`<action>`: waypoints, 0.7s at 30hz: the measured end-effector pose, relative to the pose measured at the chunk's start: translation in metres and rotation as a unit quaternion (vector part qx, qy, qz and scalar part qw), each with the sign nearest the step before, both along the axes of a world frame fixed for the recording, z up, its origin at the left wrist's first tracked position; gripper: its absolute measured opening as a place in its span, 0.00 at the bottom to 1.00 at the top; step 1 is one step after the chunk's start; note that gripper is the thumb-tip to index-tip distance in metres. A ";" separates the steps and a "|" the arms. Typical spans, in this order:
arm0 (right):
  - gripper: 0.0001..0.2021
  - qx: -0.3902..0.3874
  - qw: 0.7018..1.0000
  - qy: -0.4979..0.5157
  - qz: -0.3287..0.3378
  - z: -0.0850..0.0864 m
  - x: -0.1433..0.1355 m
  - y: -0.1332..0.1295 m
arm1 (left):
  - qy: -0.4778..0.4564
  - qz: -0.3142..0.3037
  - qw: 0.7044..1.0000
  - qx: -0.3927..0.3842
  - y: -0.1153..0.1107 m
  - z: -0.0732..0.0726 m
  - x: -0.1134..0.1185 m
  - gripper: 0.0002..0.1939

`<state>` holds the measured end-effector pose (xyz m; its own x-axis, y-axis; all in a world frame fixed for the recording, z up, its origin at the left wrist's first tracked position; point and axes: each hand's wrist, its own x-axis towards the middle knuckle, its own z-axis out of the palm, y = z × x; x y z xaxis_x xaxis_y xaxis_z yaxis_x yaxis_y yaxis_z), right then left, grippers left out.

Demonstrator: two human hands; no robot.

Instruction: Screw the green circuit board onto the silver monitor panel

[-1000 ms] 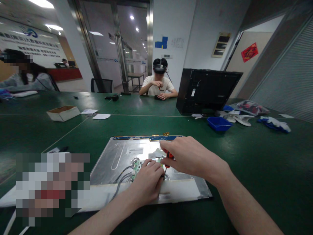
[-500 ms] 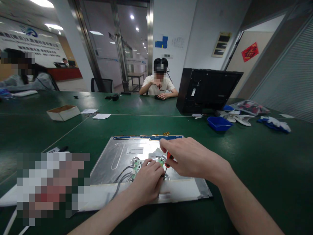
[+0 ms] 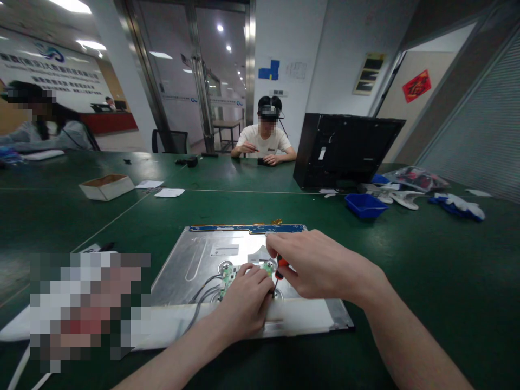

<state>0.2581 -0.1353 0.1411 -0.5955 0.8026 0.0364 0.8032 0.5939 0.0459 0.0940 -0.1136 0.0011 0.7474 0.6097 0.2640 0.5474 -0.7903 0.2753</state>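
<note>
A silver metal panel (image 3: 174, 271) lies on the green table, with a blue circuit strip (image 3: 244, 228) along its far edge. In its middle is a green circuit board (image 3: 228, 277) with grey cables (image 3: 197, 307) running off its left side. My right hand (image 3: 320, 262) is closed round a red and black screwdriver (image 3: 281, 265), whose shaft slants down to the board's right side. Resting over the board, my left hand (image 3: 248, 298) has its fingers together beside the screwdriver tip; what they hold, if anything, is hidden.
A black monitor (image 3: 349, 149) stands beyond a blue tray (image 3: 365, 206) at the right. Gloves (image 3: 459, 207) lie farther right. An open white box (image 3: 106, 189) is at the left. Across the table sits a person (image 3: 266, 135); another person (image 3: 52, 127) is at far left.
My hands have hardly moved; the screwdriver is turned slightly in my right hand. The person across the table has lowered one hand from in front of the chest.
</note>
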 end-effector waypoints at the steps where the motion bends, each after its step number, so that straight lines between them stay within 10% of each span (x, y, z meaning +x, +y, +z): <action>1: 0.05 0.004 1.000 -0.004 -0.011 0.000 -0.001 0.001 | -0.001 0.002 1.000 0.000 0.000 0.000 0.000 0.05; 21: 0.05 0.013 0.998 -0.007 -0.058 0.000 -0.004 0.003 | -0.011 -0.002 1.000 -0.005 0.001 0.000 -0.001 0.06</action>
